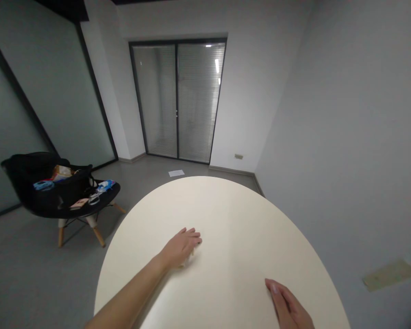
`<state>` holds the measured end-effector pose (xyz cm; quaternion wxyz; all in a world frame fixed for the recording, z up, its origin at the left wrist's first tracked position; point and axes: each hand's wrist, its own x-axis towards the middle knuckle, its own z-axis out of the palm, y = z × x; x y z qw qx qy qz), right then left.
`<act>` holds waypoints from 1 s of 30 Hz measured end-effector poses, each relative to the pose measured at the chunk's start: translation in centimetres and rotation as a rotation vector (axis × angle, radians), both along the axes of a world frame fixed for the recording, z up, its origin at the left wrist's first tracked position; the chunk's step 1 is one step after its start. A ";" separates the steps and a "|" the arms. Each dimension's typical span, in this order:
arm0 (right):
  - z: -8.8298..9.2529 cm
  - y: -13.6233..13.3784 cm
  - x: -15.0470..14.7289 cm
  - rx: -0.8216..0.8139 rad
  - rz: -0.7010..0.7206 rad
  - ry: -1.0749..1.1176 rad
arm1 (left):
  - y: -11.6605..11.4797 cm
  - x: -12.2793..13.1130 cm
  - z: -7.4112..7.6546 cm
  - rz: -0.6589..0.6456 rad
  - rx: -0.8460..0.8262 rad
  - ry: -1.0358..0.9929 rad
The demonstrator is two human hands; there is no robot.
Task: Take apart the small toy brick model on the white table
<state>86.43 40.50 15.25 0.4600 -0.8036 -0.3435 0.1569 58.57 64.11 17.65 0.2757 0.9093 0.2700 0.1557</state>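
Observation:
My left hand [182, 246] reaches over the middle of a round cream-white table [208, 201], palm down. Its fingers bend over a small pale thing [189, 261] that shows only in part below the palm, so its kind cannot be made out. Close to the near right side of the table is my right hand [287, 304], partly cut off by the bottom of the view. Its thumb lies against the fingers, and nothing shows between them.
To the left stands a black chair [37, 201] with wooden legs, bearing a black bag [73, 187] and several small items. White paper [176, 173] lies on the floor beyond the table. A glass door [178, 100] is at the back; a wall [345, 137] rises on the right.

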 end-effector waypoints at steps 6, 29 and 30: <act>0.3 -0.1 -0.2 -0.041 0.020 0.034 | -4.3 1.8 1.0 -0.088 0.007 0.018; 4.5 2.9 -0.9 -0.133 0.545 -0.115 | -5.1 0.7 1.4 0.176 -0.225 -0.098; 5.1 3.8 -1.2 -0.157 0.619 -0.110 | -5.2 0.6 1.4 0.154 -0.233 -0.072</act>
